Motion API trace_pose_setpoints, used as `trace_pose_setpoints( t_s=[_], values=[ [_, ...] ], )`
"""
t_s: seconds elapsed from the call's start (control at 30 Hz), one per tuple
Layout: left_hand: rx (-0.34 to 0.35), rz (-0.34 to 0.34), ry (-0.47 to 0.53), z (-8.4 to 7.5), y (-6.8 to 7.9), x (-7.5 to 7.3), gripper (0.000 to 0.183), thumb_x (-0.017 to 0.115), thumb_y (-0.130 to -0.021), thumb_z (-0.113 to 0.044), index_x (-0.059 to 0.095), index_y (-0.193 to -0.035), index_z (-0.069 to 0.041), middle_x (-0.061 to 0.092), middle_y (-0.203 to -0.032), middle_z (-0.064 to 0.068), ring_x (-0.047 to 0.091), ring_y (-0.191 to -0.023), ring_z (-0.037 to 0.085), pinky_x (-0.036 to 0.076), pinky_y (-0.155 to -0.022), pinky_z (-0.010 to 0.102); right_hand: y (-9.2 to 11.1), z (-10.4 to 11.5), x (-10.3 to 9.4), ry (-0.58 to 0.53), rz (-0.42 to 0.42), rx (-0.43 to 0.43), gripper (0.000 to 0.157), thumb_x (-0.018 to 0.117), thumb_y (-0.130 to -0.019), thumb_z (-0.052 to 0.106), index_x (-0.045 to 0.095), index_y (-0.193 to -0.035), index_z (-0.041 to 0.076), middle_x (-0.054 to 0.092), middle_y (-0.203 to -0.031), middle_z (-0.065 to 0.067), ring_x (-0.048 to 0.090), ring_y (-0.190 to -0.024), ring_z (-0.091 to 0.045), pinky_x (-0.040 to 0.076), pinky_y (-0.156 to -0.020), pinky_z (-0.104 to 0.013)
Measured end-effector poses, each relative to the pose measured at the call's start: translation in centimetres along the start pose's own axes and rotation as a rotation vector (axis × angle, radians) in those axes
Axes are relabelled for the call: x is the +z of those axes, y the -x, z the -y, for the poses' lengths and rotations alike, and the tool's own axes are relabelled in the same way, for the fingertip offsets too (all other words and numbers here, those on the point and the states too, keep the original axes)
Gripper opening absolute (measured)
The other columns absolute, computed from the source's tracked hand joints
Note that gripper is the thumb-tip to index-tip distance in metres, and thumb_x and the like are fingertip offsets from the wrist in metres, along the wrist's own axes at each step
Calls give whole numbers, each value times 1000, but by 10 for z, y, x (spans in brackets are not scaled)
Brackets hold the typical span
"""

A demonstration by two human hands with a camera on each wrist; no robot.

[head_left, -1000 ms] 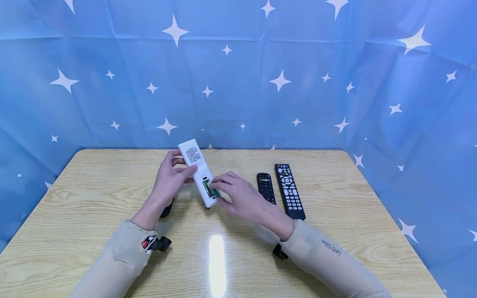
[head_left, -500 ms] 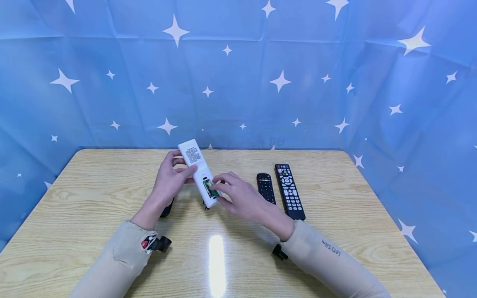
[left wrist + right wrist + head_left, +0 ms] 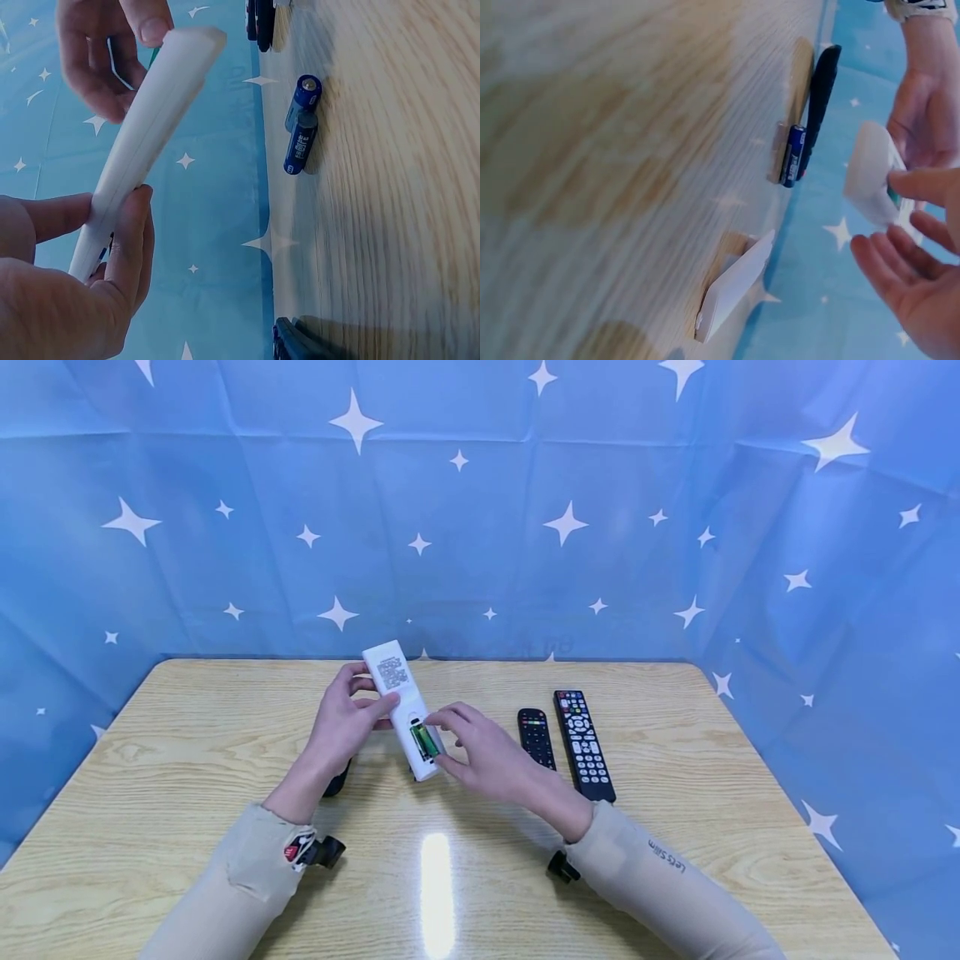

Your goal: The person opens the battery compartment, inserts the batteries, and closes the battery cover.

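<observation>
Since a second ago, a green battery (image 3: 427,742) has moved from the edge of our white remote (image 3: 403,703) down into its back. We hold the remote tilted above the tabletop (image 3: 180,777), our left hand's (image 3: 337,718) fingers clamped on it. Our right hand (image 3: 483,750) has its fingers apart, with the thumb at the battery. Two blue batteries (image 3: 302,142) lie below on the tabletop, and two black remotes (image 3: 576,727) lie to our right.

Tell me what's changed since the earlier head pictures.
A green battery has moved left, further into the white remote; the right hand now covers less of the battery. The left hand still holds the remote, and the smaller black remote and larger black remote stayed put.
</observation>
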State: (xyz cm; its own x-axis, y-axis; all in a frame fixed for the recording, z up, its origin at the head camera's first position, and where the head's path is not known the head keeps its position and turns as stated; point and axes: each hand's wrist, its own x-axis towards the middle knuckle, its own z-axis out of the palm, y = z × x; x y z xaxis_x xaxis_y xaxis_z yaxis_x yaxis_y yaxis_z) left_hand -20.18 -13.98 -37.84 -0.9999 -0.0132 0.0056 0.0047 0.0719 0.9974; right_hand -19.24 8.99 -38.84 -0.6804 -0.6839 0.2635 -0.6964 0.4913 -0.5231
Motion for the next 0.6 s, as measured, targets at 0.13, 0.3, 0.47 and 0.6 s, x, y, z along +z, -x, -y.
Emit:
trace_pose_setpoints(
  t_s=[0.13,0.3,0.47,0.6],
  values=[
    [10,7,-9,0,1,0,57,66,-99,-1,37,-148,1,52,-124,22,69,-95,28,63,-77,37,-1,-2,-1,-136,21,80,58,77,-92,7,50,-143,3,56,-135,-10,60,-116,-26,58,-89,-34],
    [22,22,-16,0,1,0,56,66,-99,-2,38,-147,-1,53,-123,20,69,-95,28,63,-76,38,-2,-2,-3,-233,52,171,61,78,-92,8,49,-145,5,60,-129,-7,63,-108,-18,58,-87,-30],
    [31,30,-13,1,1,0,56,66,-99,-2,38,-147,-1,53,-122,20,69,-93,25,63,-76,38,-3,-2,-4,-336,69,238,64,79,-91,6,47,-147,9,62,-124,-4,64,-106,-14,57,-86,-26],
    [33,32,-5,0,1,0,56,67,-99,-1,38,-147,0,53,-121,20,69,-92,23,63,-76,38,-3,-3,-5,-392,69,248,66,78,-90,3,46,-148,9,62,-124,-6,64,-108,-17,58,-86,-27]
  ],
)
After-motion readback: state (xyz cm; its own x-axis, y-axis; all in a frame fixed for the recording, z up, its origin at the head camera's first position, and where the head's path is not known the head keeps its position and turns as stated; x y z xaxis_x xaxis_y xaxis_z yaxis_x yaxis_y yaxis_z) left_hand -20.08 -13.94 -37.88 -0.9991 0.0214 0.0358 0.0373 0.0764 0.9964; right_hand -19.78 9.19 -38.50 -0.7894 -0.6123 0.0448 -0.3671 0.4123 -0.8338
